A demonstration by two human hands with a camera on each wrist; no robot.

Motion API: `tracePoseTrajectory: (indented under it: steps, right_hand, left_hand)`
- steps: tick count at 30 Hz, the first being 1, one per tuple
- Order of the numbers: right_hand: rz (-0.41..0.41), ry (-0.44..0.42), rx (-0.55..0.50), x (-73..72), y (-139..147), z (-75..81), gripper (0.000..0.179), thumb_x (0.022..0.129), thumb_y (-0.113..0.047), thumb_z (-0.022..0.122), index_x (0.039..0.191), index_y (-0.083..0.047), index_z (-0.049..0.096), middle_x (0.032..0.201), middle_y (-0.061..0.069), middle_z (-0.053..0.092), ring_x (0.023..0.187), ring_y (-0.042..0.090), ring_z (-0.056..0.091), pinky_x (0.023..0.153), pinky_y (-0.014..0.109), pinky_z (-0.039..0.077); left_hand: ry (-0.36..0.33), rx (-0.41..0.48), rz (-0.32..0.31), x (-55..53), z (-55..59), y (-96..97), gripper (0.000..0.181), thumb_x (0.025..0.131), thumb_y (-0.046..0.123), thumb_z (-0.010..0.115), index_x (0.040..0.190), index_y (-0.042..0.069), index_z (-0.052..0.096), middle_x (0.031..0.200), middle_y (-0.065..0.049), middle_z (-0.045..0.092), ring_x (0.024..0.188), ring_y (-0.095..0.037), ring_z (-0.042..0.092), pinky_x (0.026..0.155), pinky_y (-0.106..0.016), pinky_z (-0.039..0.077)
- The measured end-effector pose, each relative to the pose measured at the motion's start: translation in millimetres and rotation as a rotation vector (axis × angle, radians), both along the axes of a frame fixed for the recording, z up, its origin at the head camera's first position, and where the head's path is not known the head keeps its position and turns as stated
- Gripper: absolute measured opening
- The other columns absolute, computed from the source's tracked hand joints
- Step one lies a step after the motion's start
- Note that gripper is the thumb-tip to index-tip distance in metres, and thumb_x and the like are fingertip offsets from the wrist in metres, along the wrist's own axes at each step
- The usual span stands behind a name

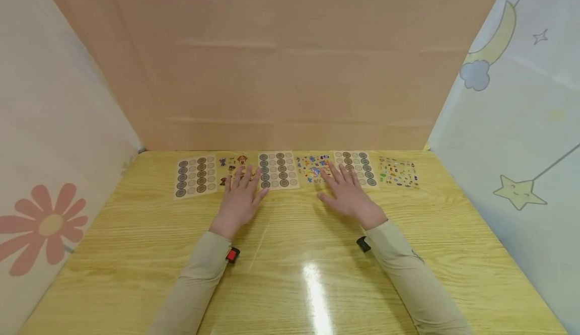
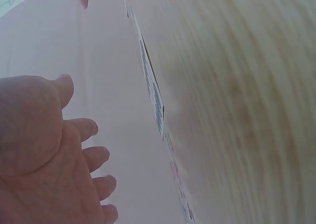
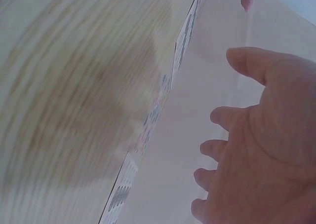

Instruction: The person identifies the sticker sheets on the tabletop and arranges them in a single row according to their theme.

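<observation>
My left hand (image 1: 239, 199) hovers palm down with fingers spread, holding nothing. Its fingertips overlap a sheet of brown cartoon stickers (image 1: 241, 159) in the head view. To either side of that sheet lie cream sheets printed with rows of round grey and brown circles, one at the left end (image 1: 196, 178) and one in the middle (image 1: 278, 170). My right hand (image 1: 350, 197), also spread and holding nothing, reaches over a sheet of small colourful stickers (image 1: 312, 163) and a third circle sheet (image 1: 364, 161). Both wrist views show the palms raised off the tabletop, fingers slightly bent.
A see-through sheet of tiny stickers (image 1: 399, 173) lies at the row's right end. The row runs along the back of the wooden table (image 1: 290, 239), before a plain tan backdrop (image 1: 281, 73). Patterned panels flank the table; the right one carries a star (image 1: 520, 192).
</observation>
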State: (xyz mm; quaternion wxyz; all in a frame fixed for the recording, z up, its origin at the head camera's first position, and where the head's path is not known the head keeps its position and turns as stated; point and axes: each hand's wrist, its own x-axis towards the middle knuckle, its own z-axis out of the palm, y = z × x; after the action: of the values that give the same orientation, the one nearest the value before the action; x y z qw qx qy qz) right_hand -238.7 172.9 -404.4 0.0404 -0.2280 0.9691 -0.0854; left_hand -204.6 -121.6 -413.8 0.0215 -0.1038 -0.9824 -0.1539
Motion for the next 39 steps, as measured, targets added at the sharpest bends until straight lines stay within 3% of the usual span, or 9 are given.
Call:
tracePoseTrajectory:
  steps: [11,21,26,32,35,39]
  right_hand:
    - [0.006,0.014,0.022,-0.1,2,0.6,0.074,0.098,-0.06,0.03,0.155,-0.021,0.004,0.159,0.007,-0.009,0.142,0.033,-0.012,0.112,0.058,-0.003]
    - [0.006,-0.002,-0.023,5.2,2,8.7,0.074,0.098,-0.054,0.04,0.155,-0.022,0.004,0.159,0.005,-0.009,0.142,0.032,-0.014,0.112,0.054,-0.011]
    - [0.018,0.019,-0.038,9.3,1,12.6,0.075,0.098,-0.054,0.04,0.155,-0.021,0.005,0.159,0.006,-0.007,0.142,0.034,-0.011,0.112,0.056,-0.008]
    - [0.034,0.028,-0.073,14.9,0,21.2,0.075,0.098,-0.053,0.041,0.155,-0.02,0.006,0.159,0.007,-0.008,0.142,0.034,-0.013,0.112,0.057,-0.007]
    - [0.064,0.044,-0.118,16.2,0,29.6,0.077,0.098,-0.05,0.045,0.155,-0.016,0.007,0.159,0.01,-0.009,0.142,0.036,-0.011,0.112,0.059,-0.003]
    - [0.113,0.033,-0.21,16.5,0,40.5,0.079,0.097,-0.047,0.05,0.155,-0.014,0.007,0.159,0.013,-0.007,0.142,0.037,-0.009,0.111,0.061,0.0]
  left_hand:
    - [0.033,-0.011,-0.001,2.8,-0.2,-4.5,0.065,0.102,0.05,0.029,0.154,0.015,0.013,0.158,-0.014,0.007,0.143,-0.034,-0.004,0.112,-0.059,0.002]
    - [0.041,-0.039,-0.009,3.7,5.1,-3.1,0.066,0.101,0.054,0.023,0.155,0.017,0.009,0.158,-0.01,-0.001,0.143,-0.03,-0.01,0.113,-0.058,0.0]
    - [0.041,-0.02,-0.01,8.6,13.5,0.0,0.065,0.102,0.051,0.028,0.154,0.018,0.008,0.158,-0.009,-0.002,0.143,-0.031,-0.009,0.112,-0.057,-0.003]
    - [0.037,-0.013,-0.01,12.2,20.7,2.8,0.065,0.102,0.053,0.024,0.154,0.023,0.002,0.159,-0.007,-0.005,0.142,-0.03,-0.012,0.112,-0.056,-0.006]
    - [0.044,0.054,-0.029,12.5,24.2,2.0,0.065,0.102,0.053,0.027,0.154,0.023,0.003,0.159,-0.006,-0.004,0.142,-0.03,-0.012,0.112,-0.058,-0.004]
    - [0.034,0.218,-0.079,13.7,30.8,-1.8,0.065,0.102,0.051,0.031,0.155,0.021,0.007,0.159,-0.008,0.001,0.143,-0.032,-0.01,0.112,-0.058,-0.004]
